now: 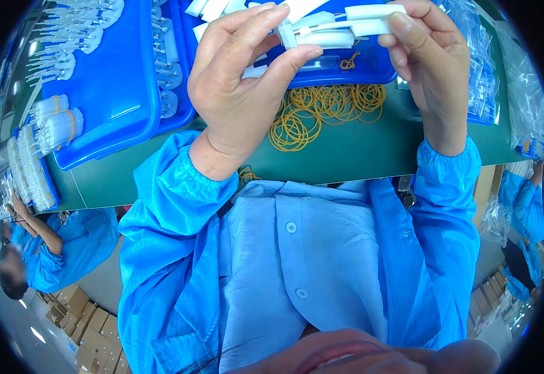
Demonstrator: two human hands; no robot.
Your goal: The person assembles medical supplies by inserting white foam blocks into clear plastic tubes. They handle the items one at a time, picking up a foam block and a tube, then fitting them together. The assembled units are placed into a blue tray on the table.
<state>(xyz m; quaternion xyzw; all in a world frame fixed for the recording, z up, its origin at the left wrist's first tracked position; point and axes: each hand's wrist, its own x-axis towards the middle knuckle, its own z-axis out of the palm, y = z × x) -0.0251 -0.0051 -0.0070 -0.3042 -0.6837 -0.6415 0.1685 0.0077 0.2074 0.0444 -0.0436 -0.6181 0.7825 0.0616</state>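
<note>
Above the far side of the green table, my left hand (241, 81) closes its thumb and fingers on the flat white end of a white plastic part (288, 34). Several thin rods reach to the right from that end, with white sleeves over them. My right hand (437, 59) pinches one white sleeve (371, 25) at the other end between thumb and fingers. Below the hands lies a loose pile of yellow rubber bands (297, 128). One twisted band (350, 61) sits in the blue tray (346, 78) behind them, beside more white pieces.
Blue trays (107, 124) on the left hold rows of white rodded parts (66, 37). Banded white bundles (60, 128) lie at a tray's edge. Clear bags (524, 81) and clear plastic parts (480, 75) lie on the right. Co-workers (66, 249) sit on both sides; cartons (91, 330) stand behind.
</note>
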